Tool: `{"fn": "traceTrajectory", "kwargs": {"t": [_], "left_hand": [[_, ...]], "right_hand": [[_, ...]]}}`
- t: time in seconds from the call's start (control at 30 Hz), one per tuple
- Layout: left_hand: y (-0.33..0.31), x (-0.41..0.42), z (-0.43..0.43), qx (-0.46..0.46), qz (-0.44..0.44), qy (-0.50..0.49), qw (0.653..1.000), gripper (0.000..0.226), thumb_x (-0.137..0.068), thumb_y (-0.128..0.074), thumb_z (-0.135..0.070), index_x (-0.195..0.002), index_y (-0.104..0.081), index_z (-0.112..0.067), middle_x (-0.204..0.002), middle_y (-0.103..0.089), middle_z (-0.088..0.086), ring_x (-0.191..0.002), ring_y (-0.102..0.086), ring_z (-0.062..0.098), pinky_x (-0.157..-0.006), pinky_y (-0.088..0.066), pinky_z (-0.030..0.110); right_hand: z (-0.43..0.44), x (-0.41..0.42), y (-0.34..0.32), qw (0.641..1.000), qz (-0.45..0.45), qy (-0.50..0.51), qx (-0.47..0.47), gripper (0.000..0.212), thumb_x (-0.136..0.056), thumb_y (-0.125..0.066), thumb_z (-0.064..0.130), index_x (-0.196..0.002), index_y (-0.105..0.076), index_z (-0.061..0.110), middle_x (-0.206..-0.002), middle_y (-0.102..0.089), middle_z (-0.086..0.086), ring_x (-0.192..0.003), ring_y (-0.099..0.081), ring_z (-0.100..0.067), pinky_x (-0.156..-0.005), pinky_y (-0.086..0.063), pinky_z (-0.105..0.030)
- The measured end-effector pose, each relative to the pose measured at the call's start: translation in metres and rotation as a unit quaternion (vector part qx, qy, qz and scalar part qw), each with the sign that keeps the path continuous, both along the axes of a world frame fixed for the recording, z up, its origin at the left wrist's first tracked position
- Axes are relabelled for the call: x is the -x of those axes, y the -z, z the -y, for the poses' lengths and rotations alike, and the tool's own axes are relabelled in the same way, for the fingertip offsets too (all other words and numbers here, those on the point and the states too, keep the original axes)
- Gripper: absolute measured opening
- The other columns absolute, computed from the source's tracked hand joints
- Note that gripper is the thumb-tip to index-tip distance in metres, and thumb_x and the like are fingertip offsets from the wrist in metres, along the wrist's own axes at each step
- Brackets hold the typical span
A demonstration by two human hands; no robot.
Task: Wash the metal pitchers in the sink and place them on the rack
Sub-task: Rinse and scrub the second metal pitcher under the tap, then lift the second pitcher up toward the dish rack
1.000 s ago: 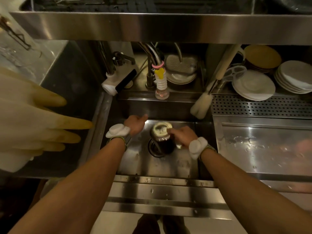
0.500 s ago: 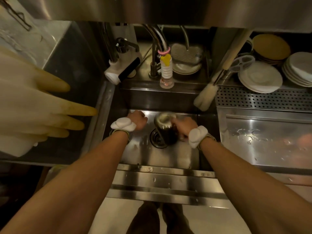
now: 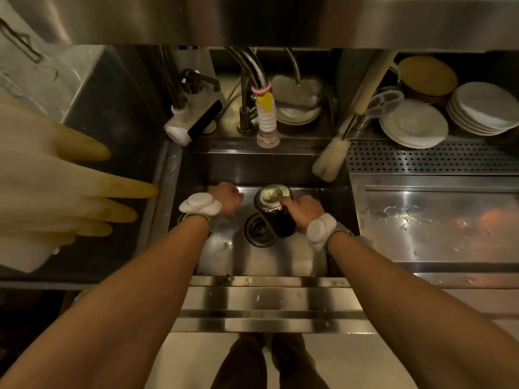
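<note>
Right hand (image 3: 304,213) first: its fingers (image 3: 289,203) are curled round the side of the metal pitcher (image 3: 273,217), with the index finger lying up on the rim. It's a proper grip, not a pinch. The pitcher stands upright on the floor of the sink (image 3: 269,256), about midway between the side walls and nearer the far wall. It sits right at the far right edge of the drain (image 3: 257,233) and partly covers it. The body looks dark, and something pale shows in its mouth, can't tell what.

The left hand (image 3: 227,197) is down in the sink too, near the far left corner and apart from the pitcher. Its fingers are balled up tight into a fist. Both wrists have chunky white bands on them (image 3: 200,204).

Going outward, the faucet (image 3: 250,80) comes over the far edge, with a white ribbed nozzle (image 3: 266,122) hanging above the back ledge. A long bottle brush (image 3: 332,161) leans at the far right corner of the sink, bristle end down. Right of the sink is the wet steel desk (image 3: 438,220). Past that is a perforated rack strip (image 3: 432,158), with white plates (image 3: 414,123) stacked at its far side. Over on the left edge, pale rubber gloves (image 3: 56,178) hang big and blurry close to the camera.
</note>
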State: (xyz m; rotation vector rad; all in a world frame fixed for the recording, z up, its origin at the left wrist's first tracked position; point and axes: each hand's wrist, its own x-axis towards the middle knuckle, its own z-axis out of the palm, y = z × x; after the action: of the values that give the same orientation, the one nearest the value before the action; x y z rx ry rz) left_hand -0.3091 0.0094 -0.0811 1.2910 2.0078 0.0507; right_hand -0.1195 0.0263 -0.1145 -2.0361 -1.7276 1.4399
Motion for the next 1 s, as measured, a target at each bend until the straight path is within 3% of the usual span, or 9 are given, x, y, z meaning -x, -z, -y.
{"fn": "traceTrajectory", "kwargs": {"t": [0.1, 0.27, 0.4, 0.53, 0.57, 0.63, 0.77, 0.9, 1.0], "left_hand": [[-0.013, -0.009, 0.004, -0.002, 0.006, 0.011, 1.000, 0.034, -0.094, -0.050, -0.030, -0.113, -0.068, -0.008, -0.121, -0.065, 0.016, -0.114, -0.059, 0.034, -0.097, -0.047, 0.034], [-0.049, -0.023, 0.022, -0.038, 0.012, 0.015, 0.999, 0.032, -0.095, -0.050, -0.025, -0.116, -0.065, -0.006, -0.124, -0.063, 0.016, -0.117, -0.057, 0.034, -0.096, -0.045, 0.034], [-0.073, -0.041, 0.043, -0.014, 0.097, -0.036, 0.995, 0.038, -0.098, -0.042, -0.041, -0.094, -0.063, -0.010, -0.086, -0.067, 0.011, -0.069, -0.064, 0.022, -0.056, -0.048, 0.024], [-0.079, -0.064, 0.063, -0.036, 0.086, -0.028, 0.995, 0.043, -0.098, -0.043, -0.041, -0.100, -0.066, -0.005, -0.085, -0.065, 0.008, -0.057, -0.056, 0.015, -0.040, -0.044, 0.015], [-0.079, -0.067, 0.069, -0.051, 0.072, -0.024, 0.996, 0.040, -0.097, -0.045, -0.039, -0.095, -0.066, -0.006, -0.085, -0.064, 0.009, -0.059, -0.057, 0.017, -0.040, -0.044, 0.015], [-0.077, -0.067, 0.077, -0.061, 0.060, -0.024, 0.996, 0.038, -0.095, -0.048, -0.040, -0.084, -0.065, -0.008, -0.087, -0.065, 0.012, -0.073, -0.062, 0.023, -0.058, -0.047, 0.024], [-0.072, -0.058, 0.089, -0.066, 0.015, -0.031, 0.997, 0.042, -0.095, -0.049, -0.038, -0.105, -0.069, -0.002, -0.114, -0.067, 0.018, -0.107, -0.062, 0.032, -0.089, -0.048, 0.035], [-0.078, -0.057, 0.095, -0.070, 0.012, -0.025, 0.997, 0.040, -0.096, -0.050, -0.033, -0.117, -0.066, -0.002, -0.125, -0.063, 0.016, -0.116, -0.058, 0.032, -0.094, -0.046, 0.033], [-0.094, -0.064, 0.094, -0.104, 0.031, -0.013, 0.994, 0.034, -0.090, -0.059, -0.018, -0.121, -0.062, -0.004, -0.120, -0.062, 0.013, -0.116, -0.058, 0.029, -0.083, -0.039, 0.026]], "right_hand": [[-0.002, 0.007, -0.015, 0.999, 0.027, -0.047, -0.004, 0.048, -0.089, -0.045, 0.059, -0.069, -0.060, 0.018, -0.085, -0.064, -0.009, -0.085, -0.064, -0.026, -0.081, -0.050, -0.037], [-0.002, -0.001, -0.048, 0.996, 0.049, -0.065, -0.022, 0.052, -0.087, -0.050, 0.057, -0.086, -0.067, 0.008, -0.084, -0.064, -0.008, -0.082, -0.062, -0.026, -0.070, -0.045, -0.032], [0.010, -0.012, -0.070, 0.993, 0.033, -0.092, -0.061, 0.036, -0.090, -0.049, 0.043, -0.078, -0.063, 0.012, -0.077, -0.059, -0.005, -0.081, -0.058, -0.026, -0.061, -0.040, -0.028], [0.025, -0.017, -0.078, 0.988, 0.037, -0.120, -0.085, 0.040, -0.094, -0.043, 0.041, -0.072, -0.059, 0.012, -0.091, -0.064, -0.013, -0.083, -0.059, -0.026, -0.067, -0.040, -0.031], [0.031, -0.020, -0.079, 0.988, 0.039, -0.121, -0.089, 0.040, -0.095, -0.043, 0.040, -0.071, -0.059, 0.011, -0.092, -0.064, -0.013, -0.084, -0.059, -0.027, -0.067, -0.040, -0.031], [0.040, -0.025, -0.077, 0.985, 0.054, -0.132, -0.094, 0.039, -0.094, -0.045, 0.038, -0.079, -0.065, 0.008, -0.097, -0.066, -0.015, -0.093, -0.061, -0.031, -0.076, -0.045, -0.035], [0.057, -0.031, -0.073, 0.985, 0.056, -0.137, -0.087, 0.040, -0.097, -0.043, 0.032, -0.109, -0.067, 0.002, -0.114, -0.065, -0.021, -0.110, -0.058, -0.036, -0.093, -0.044, -0.040], [0.058, -0.024, -0.080, 0.980, 0.077, -0.154, -0.097, 0.037, -0.097, -0.041, 0.029, -0.102, -0.067, 0.003, -0.109, -0.064, -0.018, -0.108, -0.058, -0.034, -0.095, -0.046, -0.042], [0.055, -0.026, -0.100, 0.981, 0.043, -0.158, -0.102, 0.035, -0.098, -0.040, 0.022, -0.074, -0.060, 0.007, -0.088, -0.062, -0.012, -0.088, -0.058, -0.027, -0.074, -0.044, -0.029]]}}
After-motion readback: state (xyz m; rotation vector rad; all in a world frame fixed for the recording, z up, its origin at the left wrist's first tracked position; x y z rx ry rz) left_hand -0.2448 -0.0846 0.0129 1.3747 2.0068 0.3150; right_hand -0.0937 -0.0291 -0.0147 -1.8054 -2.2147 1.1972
